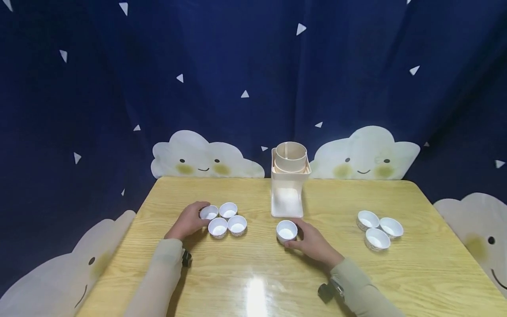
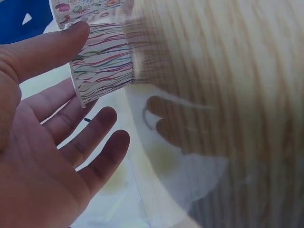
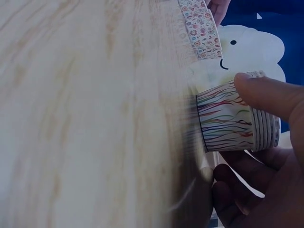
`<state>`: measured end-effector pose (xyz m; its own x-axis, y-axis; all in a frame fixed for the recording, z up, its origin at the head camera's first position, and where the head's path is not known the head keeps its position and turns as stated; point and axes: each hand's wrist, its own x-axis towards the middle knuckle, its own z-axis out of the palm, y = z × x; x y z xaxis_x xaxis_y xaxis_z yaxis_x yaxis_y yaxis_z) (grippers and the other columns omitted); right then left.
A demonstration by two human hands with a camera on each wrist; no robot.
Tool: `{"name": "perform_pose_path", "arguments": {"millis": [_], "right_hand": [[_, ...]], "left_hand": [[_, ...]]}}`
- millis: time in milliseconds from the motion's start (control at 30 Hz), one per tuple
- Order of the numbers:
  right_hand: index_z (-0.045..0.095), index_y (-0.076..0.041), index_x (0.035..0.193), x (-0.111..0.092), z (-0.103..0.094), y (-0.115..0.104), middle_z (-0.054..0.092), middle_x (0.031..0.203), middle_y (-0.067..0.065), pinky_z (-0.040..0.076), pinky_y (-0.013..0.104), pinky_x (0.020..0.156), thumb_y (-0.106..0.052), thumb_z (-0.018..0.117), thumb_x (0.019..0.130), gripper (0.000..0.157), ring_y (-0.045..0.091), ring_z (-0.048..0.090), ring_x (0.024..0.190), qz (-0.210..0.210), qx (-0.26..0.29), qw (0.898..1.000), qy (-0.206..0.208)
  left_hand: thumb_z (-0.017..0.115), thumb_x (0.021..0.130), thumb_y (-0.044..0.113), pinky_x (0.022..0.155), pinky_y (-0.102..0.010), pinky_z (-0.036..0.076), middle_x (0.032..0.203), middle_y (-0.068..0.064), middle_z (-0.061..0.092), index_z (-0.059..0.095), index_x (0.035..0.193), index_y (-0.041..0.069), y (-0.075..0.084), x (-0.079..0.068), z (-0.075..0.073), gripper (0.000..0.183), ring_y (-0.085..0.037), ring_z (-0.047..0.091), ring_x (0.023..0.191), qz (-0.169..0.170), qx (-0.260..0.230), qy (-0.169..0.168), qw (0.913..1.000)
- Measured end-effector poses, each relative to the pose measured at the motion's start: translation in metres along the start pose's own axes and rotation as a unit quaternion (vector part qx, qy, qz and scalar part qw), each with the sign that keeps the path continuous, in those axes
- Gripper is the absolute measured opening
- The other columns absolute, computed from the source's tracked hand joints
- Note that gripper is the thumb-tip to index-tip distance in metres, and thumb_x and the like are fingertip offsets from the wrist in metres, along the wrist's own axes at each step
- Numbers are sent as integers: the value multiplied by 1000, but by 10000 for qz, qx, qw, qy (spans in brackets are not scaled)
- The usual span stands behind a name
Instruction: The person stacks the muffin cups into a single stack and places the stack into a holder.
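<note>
On the left of the table my left hand (image 1: 190, 220) holds a paper cup (image 1: 209, 213), thumb on one side and fingers on the other. The left wrist view shows wavy coloured stripes on this striped cup (image 2: 104, 61), with a flowered cup (image 2: 90, 8) beside it. Three more white-lined cups (image 1: 237, 225) stand close against it. Near the middle, my right hand (image 1: 314, 243) grips a stack of striped paper cups (image 3: 225, 118) between thumb and fingers; several rims show nested together. The stack stands upright, at or close to the tabletop.
Behind the right hand stands a cream plastic holder (image 1: 287, 200) with a round cylinder on top. Three cups (image 1: 377, 240) sit grouped at the right of the wooden table (image 1: 222, 277). A dark blue curtain (image 1: 222, 53) with cloud cutouts hangs behind.
</note>
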<state>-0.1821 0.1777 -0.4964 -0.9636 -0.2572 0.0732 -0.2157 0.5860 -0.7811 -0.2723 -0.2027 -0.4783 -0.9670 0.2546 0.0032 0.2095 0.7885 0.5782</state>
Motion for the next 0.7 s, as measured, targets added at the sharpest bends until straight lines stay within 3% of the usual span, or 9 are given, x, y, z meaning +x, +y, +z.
{"name": "perform_pose_path", "arguments": {"millis": [267,700], "right_hand": [[56,-4,133,0,-1,-1,67,120,8,45,46,102,-22,85,76,66,26,60,115,50,-129,9999,35],[55,-5,135,1,1,2,67,122,8,44,47,104,-22,85,77,68,27,60,118,122,-124,9998,-16]], "left_hand": [[79,79,11,105,-53,46,131,-27,62,59,129,-6,1,1,0,57,-42,58,122,73,62,18,10000],[79,79,17,105,-53,46,134,-25,60,59,132,-3,-2,-1,-3,60,-41,58,123,-118,-70,195,9997]]}}
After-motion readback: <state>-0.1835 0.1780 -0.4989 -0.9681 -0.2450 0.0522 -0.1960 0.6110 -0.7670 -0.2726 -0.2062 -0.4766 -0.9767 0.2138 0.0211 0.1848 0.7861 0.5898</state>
